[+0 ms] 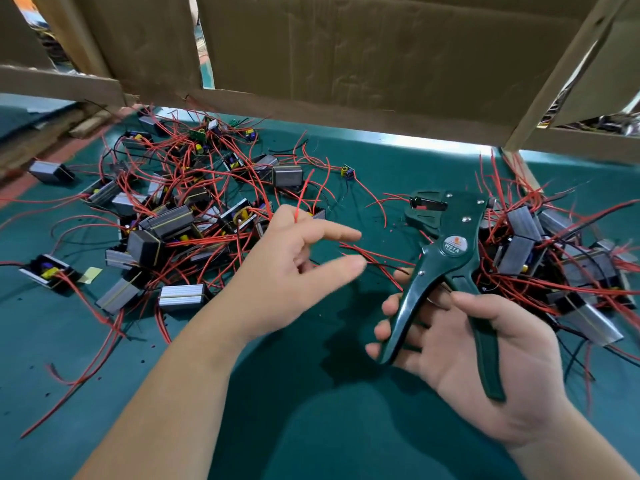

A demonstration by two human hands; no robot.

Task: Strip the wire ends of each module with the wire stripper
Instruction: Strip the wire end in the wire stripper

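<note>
Right grip (519,358): palm up, fingers curled round the wire stripper (446,230), thumb over the near handle. Tool held off the counter (311,427), handles spread, head pointing away and to the left. Nothing visible in the jaws.

Left grip (287,268): reached forward over the counter, just left of the stripper and not touching it. Index finger and thumb stretched out and apart, nothing between them. The other fingers are blurred. A red wire (303,195) stands up from behind the knuckles; can't tell whether it's held, so can't tell the state of this grip.

Modules are in two heaps on the green counter:
- left heap (166,223), beyond the left grip: grey-cased blocks, some with open boards showing, all tangled in red and black leads
- right heap (526,247), behind and right of the stripper: same kind of tangle

Loose red leads lie between the two grips. A cardboard box wall (346,57) stands along the back of the counter.
</note>
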